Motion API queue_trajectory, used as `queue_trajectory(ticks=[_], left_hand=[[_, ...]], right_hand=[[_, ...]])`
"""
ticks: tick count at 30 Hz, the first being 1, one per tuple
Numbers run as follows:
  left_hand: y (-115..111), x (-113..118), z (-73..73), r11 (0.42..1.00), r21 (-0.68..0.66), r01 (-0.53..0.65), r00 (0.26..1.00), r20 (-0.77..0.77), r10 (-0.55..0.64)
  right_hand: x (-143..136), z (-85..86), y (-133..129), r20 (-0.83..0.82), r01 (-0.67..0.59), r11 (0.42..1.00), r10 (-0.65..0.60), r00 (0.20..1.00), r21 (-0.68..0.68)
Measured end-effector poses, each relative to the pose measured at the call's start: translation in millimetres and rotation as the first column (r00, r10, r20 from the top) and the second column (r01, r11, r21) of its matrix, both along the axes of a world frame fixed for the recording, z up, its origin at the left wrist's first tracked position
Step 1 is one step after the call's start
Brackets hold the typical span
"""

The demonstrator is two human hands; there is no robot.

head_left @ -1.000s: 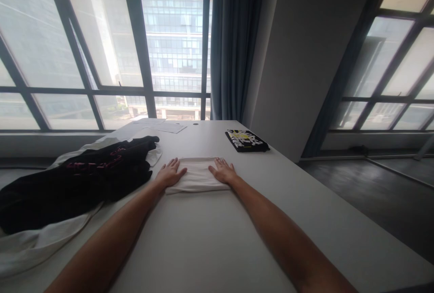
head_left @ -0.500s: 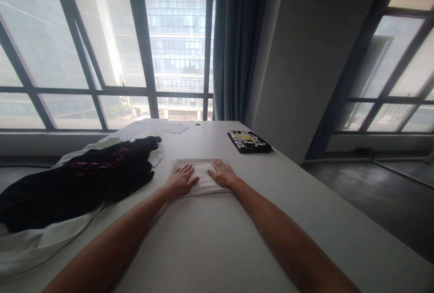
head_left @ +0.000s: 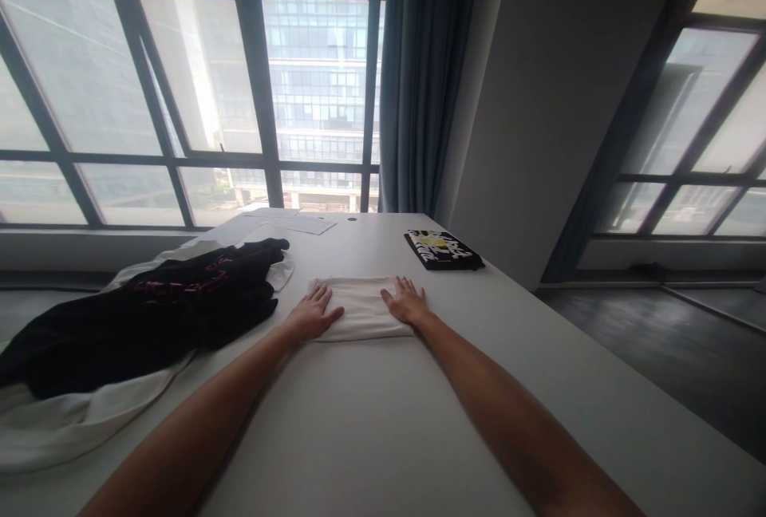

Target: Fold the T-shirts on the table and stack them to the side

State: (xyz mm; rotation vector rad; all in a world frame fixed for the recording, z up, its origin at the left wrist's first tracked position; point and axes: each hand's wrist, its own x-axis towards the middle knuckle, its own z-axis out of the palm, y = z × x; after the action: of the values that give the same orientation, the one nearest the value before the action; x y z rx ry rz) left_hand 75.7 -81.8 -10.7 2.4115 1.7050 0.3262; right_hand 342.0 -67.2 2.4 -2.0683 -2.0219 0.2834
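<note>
A white cloth garment (head_left: 359, 311), folded into a flat rectangle, lies on the white table (head_left: 359, 429) in front of me. My left hand (head_left: 311, 314) rests flat on its left edge with the fingers stretched out. On the right edge my right hand (head_left: 407, 303) presses down, fingers spread and palm flat. Neither hand grips the fabric. The kind of garment cannot be made out from the folded shape.
To the left a black garment with pink lettering (head_left: 179, 294) lies loosely over white cloth (head_left: 77, 429). A folded black garment with white and yellow print (head_left: 444, 250) sits near the table's right edge. Papers (head_left: 293, 222) lie at the far end, before the windows.
My hands have moved apart, outward to the two side edges of the white garment. More of its middle shows, and it looks smoother.
</note>
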Motion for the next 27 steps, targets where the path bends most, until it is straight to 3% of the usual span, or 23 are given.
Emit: queue_trajectory(ticks=[2,4,7,10,13,16,18,20,21,23,27], left_hand=[[0,-1,0.6,1.0,0.001,0.019,1.0,0.024,-0.019],[0,-3,1.0,0.997,0.014,0.076,0.995,0.06,-0.077],[1,-6,0.4,0.98,0.046,0.193,0.97,0.144,-0.197],[5,-5,-1.1,0.983,0.091,0.159,0.962,0.21,-0.175],[9,-3,-1.9,0.994,0.101,0.036,0.97,0.235,-0.059],[12,-3,-1.5,0.996,0.089,-0.013,0.968,0.251,-0.01],[12,-3,-1.3,0.995,0.095,-0.017,0.965,0.262,-0.008],[11,-3,-1.2,0.995,0.103,-0.014,0.964,0.264,-0.014],[10,-3,-1.2,0.994,0.105,-0.011,0.966,0.26,-0.016],[8,-2,-1.0,0.995,0.104,-0.014,0.969,0.245,-0.011],[8,-1,-1.3,0.994,0.099,-0.035,0.971,0.24,0.011]], right_hand=[[-3,5.6,-2,0.03,-0.134,0.986,0.132,0.991,0.104],[-10,11.0,-4,0.074,-0.322,0.93,0.314,0.947,0.176],[-24,14.6,-9,0.073,-0.54,0.835,0.535,0.842,0.103],[-32,12.1,-13,0.048,-0.594,0.804,0.594,0.803,-0.013],[-31,8.8,-12,0.06,-0.535,0.843,0.538,0.841,-0.05],[-20,8.9,-7,0.047,-0.472,0.881,0.474,0.879,-0.046],[-10,11.8,0,0.056,-0.315,0.949,0.314,0.948,0.022],[3,17.1,7,0.067,-0.065,0.996,0.06,0.996,0.068],[9,20.3,11,0.07,0.045,0.997,-0.049,0.996,0.064],[21,26.9,21,0.062,0.154,0.988,-0.154,0.986,0.003],[33,35.9,40,-0.032,0.152,0.984,-0.156,0.987,-0.091]])
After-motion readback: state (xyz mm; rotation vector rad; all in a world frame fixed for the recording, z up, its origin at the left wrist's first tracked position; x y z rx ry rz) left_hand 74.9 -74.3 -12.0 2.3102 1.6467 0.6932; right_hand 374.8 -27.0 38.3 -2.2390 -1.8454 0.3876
